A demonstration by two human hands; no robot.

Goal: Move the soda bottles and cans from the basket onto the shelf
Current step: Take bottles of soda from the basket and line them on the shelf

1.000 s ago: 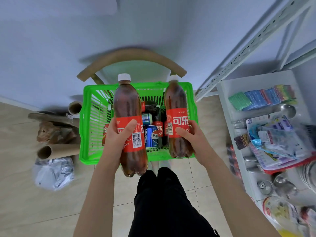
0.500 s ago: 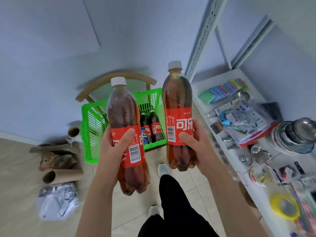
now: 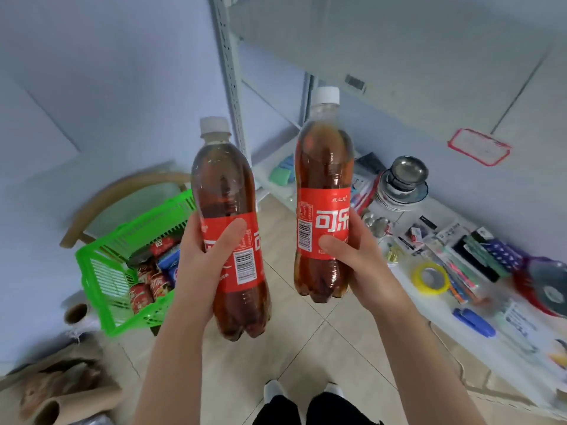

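I hold two upright cola bottles with red labels and white caps. My left hand point(image 3: 199, 265) grips the left bottle point(image 3: 227, 191) around its label. My right hand point(image 3: 359, 256) grips the right bottle point(image 3: 323, 167), which is higher and nearer the white shelf point(image 3: 460, 342) on the right. The green basket point(image 3: 101, 271) sits on a chair at the lower left, with several smaller soda bottles and cans point(image 3: 153, 277) inside. Both bottles are well clear of the basket, over the tiled floor.
The low shelf board holds stacked metal bowls point(image 3: 405, 176), a yellow tape roll point(image 3: 431, 277), pens, packets and a blue item point(image 3: 474, 322). A perforated shelf post point(image 3: 227, 72) rises behind the bottles. Cardboard tubes point(image 3: 61, 403) lie on the floor at lower left.
Both bottles have been lifted out of the basket and carried up and to the right toward the shelf. My view has swung right, so the basket now sits lower left.
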